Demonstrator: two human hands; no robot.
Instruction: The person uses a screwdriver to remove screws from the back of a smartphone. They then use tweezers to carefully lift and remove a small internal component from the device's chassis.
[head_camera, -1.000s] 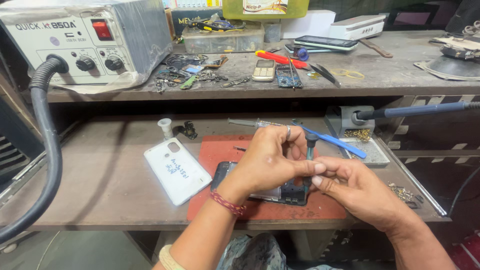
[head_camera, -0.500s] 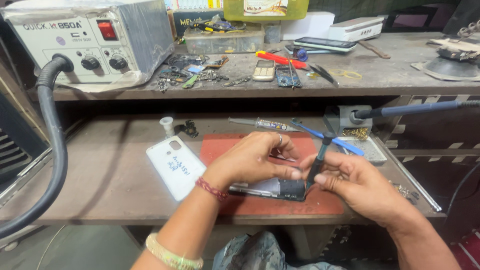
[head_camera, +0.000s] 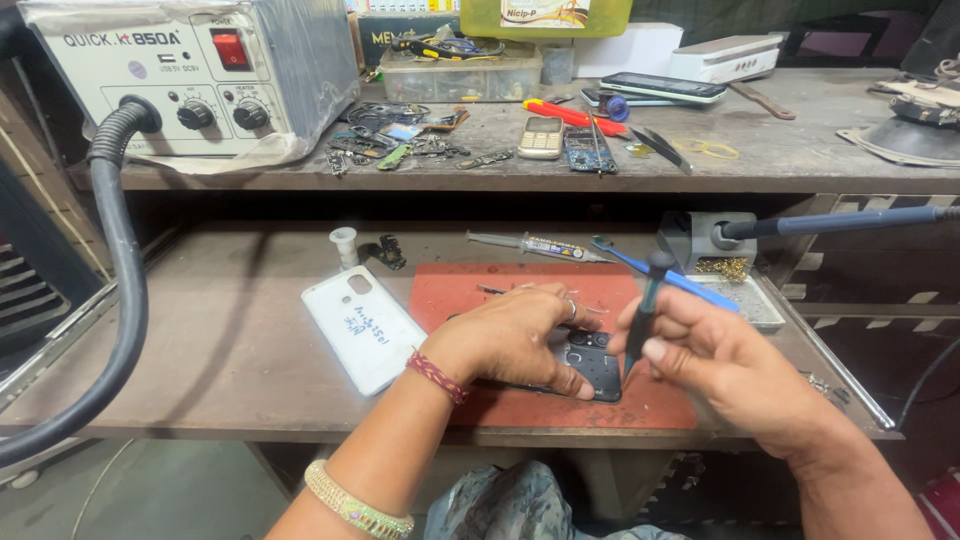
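Both forearms are bare, with no sleeves. The left hand (head_camera: 520, 335) wears a ring (head_camera: 572, 310) on one finger, a red braided thread (head_camera: 437, 376) around the wrist and a pale beaded bangle (head_camera: 355, 508) farther up the forearm. The right hand (head_camera: 725, 365) wears nothing.

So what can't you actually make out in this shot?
- Phone: mostly hidden under the left hand.
- Screwdriver tip: too small to see where it touches.
- Right hand: forearm cut off by the bottom edge.
- Hose: lower end leaves the left edge.
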